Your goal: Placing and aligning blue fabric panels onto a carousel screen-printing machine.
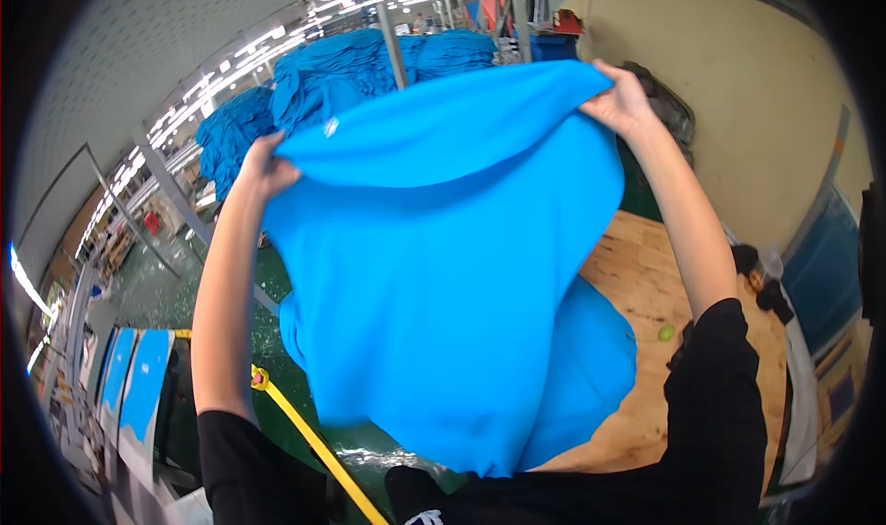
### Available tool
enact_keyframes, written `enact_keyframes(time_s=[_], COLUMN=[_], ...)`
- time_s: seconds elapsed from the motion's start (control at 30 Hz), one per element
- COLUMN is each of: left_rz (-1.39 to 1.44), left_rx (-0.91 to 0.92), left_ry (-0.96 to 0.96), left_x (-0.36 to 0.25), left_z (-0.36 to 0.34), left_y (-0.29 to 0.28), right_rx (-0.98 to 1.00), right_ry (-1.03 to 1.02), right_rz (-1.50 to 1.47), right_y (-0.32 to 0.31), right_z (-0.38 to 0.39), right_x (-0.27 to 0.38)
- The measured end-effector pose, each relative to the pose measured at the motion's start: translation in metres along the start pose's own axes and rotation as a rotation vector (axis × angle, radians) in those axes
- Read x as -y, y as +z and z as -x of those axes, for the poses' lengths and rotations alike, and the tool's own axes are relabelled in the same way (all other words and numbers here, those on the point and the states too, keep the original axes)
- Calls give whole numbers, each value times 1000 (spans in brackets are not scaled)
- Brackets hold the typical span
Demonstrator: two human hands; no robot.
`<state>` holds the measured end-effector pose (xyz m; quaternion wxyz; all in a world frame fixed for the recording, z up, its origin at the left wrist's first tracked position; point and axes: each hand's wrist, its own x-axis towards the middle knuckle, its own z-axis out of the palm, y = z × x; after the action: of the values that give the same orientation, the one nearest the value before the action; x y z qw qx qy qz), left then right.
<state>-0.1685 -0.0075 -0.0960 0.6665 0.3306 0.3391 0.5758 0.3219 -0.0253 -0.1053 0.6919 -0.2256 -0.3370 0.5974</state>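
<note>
A bright blue fabric piece (415,285) is stretched between my two raised hands. Its upper edge folds over toward me, and a small white print shows near the left corner. My left hand (268,167) pinches that left corner, while my right hand (620,101) grips the upper right corner, a little higher. The lower part hangs down in front of my body. More blue fabric (600,368) lies on the wooden tabletop (646,248) to the right; whether it joins the held piece is hidden.
Tall heaps of blue fabric (341,73) stand beyond my hands, near a metal post (391,45). A yellow bar (323,451) runs along the lower left. Flat boards with blue panels (143,387) are at far left. A small green object (666,333) lies on the table.
</note>
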Motion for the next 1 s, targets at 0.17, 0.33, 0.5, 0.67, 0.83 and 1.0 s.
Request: enact_keyframes(time_s=[0.17, 0.33, 0.5, 0.67, 0.83, 1.0], left_rz=[-18, 116, 148, 236, 342, 277], left_rx=[111, 269, 175, -111, -444, -465], left_ry=[327, 540, 593, 351, -174, -272], left_x=[-24, 2, 56, 201, 320, 360], left_z=[-22, -5, 30, 123, 202, 237], left_y=[91, 107, 24, -87, -140, -153], right_rx=[189, 78, 780, -139, -435, -569], right_ry=[-424, -754, -330, -412, 150, 311], right_rz=[-151, -21, -61, 218, 334, 194], right_y=[18, 10, -92, -190, -213, -219], right_z=[-20, 36, 109, 230, 310, 342], right_x=[58, 63, 18, -113, -202, -226])
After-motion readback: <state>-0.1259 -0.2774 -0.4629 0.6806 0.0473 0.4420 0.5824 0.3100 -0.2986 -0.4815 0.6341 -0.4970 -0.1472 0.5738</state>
